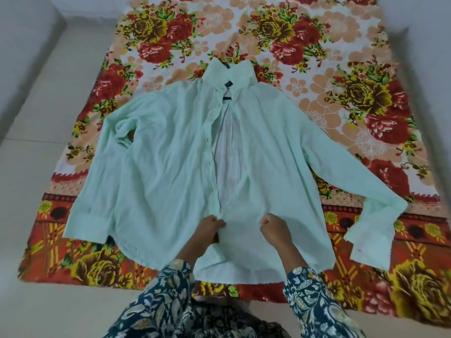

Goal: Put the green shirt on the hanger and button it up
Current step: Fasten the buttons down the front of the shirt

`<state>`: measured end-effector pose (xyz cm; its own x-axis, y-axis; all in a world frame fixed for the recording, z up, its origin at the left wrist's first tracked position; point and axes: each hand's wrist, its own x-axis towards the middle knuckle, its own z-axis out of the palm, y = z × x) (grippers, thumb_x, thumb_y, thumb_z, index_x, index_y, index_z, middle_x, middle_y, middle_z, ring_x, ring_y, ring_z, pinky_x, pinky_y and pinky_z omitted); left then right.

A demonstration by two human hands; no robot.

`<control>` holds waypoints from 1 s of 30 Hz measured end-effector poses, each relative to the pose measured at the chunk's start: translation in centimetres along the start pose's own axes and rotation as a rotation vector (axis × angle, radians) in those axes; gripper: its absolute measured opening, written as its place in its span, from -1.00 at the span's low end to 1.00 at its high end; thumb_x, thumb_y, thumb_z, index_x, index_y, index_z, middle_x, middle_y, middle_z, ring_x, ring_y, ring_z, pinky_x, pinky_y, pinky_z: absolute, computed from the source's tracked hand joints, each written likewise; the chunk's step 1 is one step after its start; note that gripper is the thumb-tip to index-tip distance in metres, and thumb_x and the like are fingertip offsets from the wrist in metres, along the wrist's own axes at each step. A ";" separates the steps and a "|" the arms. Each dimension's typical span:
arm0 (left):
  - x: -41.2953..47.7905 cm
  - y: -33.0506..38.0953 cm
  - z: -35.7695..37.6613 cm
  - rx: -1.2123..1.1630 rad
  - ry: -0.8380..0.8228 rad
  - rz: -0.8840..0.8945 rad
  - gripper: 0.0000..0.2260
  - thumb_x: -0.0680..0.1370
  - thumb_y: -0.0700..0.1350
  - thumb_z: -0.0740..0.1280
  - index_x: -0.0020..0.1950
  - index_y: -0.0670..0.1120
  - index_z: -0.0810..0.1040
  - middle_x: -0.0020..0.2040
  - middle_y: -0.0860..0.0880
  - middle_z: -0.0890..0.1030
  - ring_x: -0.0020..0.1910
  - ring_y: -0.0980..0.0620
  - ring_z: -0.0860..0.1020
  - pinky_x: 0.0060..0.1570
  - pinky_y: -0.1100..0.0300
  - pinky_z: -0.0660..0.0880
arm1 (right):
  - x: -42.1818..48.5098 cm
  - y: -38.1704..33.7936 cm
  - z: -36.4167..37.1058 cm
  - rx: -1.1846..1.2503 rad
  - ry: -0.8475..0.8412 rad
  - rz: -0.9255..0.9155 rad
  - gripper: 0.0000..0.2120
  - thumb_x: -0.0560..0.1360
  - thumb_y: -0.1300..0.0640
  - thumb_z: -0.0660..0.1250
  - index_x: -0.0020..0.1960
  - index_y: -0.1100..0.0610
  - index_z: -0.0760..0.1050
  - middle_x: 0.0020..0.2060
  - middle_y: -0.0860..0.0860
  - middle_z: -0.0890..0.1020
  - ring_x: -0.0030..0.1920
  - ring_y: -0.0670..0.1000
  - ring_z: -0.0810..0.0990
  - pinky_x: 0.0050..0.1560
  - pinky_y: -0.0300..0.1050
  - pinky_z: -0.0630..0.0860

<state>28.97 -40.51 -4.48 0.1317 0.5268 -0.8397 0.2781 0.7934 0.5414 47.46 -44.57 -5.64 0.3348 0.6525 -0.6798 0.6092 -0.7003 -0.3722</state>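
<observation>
I've got the flowered sheet [317, 57] spread on the floor as a flat bed for the green shirt [156, 167] — front up, sleeves out, placket gaping. A dark hanger [228, 84] shows at the collar. My left hand [211, 225] pinches the placket near the hem; my right hand [274, 225] — fisted — bunches the other front panel.

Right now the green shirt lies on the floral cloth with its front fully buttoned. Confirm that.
Not quite: the head view shows the green shirt on the floral cloth, but its front gapes open down the middle; both hands grip the lower edges.
</observation>
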 end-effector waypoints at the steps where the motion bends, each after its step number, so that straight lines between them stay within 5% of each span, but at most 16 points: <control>1: -0.5 -0.6 -0.1 -0.066 0.020 -0.006 -0.80 0.49 -0.26 0.29 -0.28 -0.13 0.32 -0.29 -0.11 0.43 -0.33 -0.06 0.46 -0.39 0.17 0.44 | -0.4 0.8 -0.2 -0.089 0.029 0.009 -0.73 0.47 0.26 0.16 0.13 0.20 0.50 0.13 0.13 0.58 0.18 0.16 0.49 0.14 -0.04 0.47; 6: -2.4 -4.3 0.3 0.226 0.212 0.002 -0.88 0.48 -0.26 0.27 -0.18 -0.11 0.35 -0.36 -0.10 0.48 -0.52 0.02 0.44 -0.55 0.27 0.27 | -2.8 6.2 -1.2 -0.366 0.100 0.002 -0.70 0.46 0.24 0.16 0.19 0.17 0.40 0.19 0.13 0.46 0.25 0.16 0.36 0.16 0.01 0.43; 10: -3.2 -6.8 1.2 0.149 0.423 0.007 -0.88 0.45 -0.29 0.27 -0.04 -0.25 0.40 -0.26 -0.14 0.50 -0.36 -0.04 0.50 -0.45 0.20 0.35 | -4.1 11.4 -0.5 -0.498 0.114 -0.100 -0.59 0.45 0.18 0.22 0.29 0.08 0.30 0.27 0.05 0.36 0.31 0.11 0.29 0.22 0.04 0.35; 15: -2.8 -8.1 2.5 0.446 0.331 -0.016 -0.93 0.46 -0.25 0.27 -0.08 -0.19 0.42 -0.18 -0.06 0.44 -0.04 -0.12 0.49 -0.15 0.11 0.38 | -4.2 13.8 -0.5 -0.605 0.250 -0.132 -0.63 0.46 0.18 0.18 0.27 0.07 0.30 0.23 0.02 0.40 0.29 0.08 0.32 0.19 0.02 0.33; 18: -2.8 -8.9 1.8 0.589 0.328 -0.045 -0.90 0.46 -0.27 0.23 -0.08 -0.23 0.50 -0.02 -0.17 0.55 0.05 -0.17 0.54 -0.09 0.12 0.44 | -3.8 14.2 -1.2 -0.626 0.198 -0.091 -0.65 0.49 0.17 0.17 0.27 0.09 0.31 0.24 0.03 0.41 0.30 0.09 0.31 0.24 0.03 0.32; 21: -3.3 -9.2 1.0 0.717 0.340 -0.055 -0.77 0.50 -0.25 0.21 0.10 -0.27 0.53 -0.04 -0.18 0.59 0.01 -0.19 0.55 -0.04 0.08 0.46 | -3.4 12.8 -1.8 -0.512 0.131 -0.113 -0.71 0.45 0.21 0.18 0.17 0.10 0.39 0.18 0.06 0.47 0.25 0.10 0.38 0.20 0.02 0.36; 24: -4.2 -8.6 0.5 0.767 0.201 -0.068 -0.75 0.51 -0.33 0.18 0.15 -0.29 0.52 -0.03 -0.17 0.60 0.09 -0.19 0.54 0.06 0.07 0.48 | -4.0 9.4 -0.8 -0.122 0.027 -0.163 -0.90 0.42 0.28 0.18 -0.12 0.15 0.44 -0.05 0.11 0.57 0.03 0.13 0.52 -0.03 -0.04 0.46; 27: -4.3 -8.7 0.3 0.909 0.381 0.000 -0.80 0.48 -0.28 0.15 0.03 -0.25 0.51 -0.18 -0.10 0.52 -0.04 -0.14 0.55 -0.10 0.10 0.44 | -4.9 5.7 1.4 0.181 -0.100 -0.164 -0.89 0.44 0.30 0.19 -0.17 0.18 0.48 -0.19 0.07 0.56 -0.04 0.18 0.59 -0.01 0.02 0.53; 30: -4.3 -8.2 0.1 1.127 0.493 0.214 -0.81 0.48 -0.26 0.14 0.05 -0.17 0.45 0.02 -0.12 0.51 0.02 -0.13 0.50 -0.14 0.06 0.41 | -5.2 2.1 3.5 0.237 -0.164 -0.185 -0.90 0.46 0.26 0.18 -0.19 0.16 0.46 -0.19 0.06 0.56 -0.05 0.17 0.61 -0.02 0.00 0.54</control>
<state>26.24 -49.37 -5.31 -0.0274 0.8642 -0.5024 0.9870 0.1029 0.1232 44.48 -50.51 -5.09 0.1027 0.7330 -0.6724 0.4586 -0.6347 -0.6219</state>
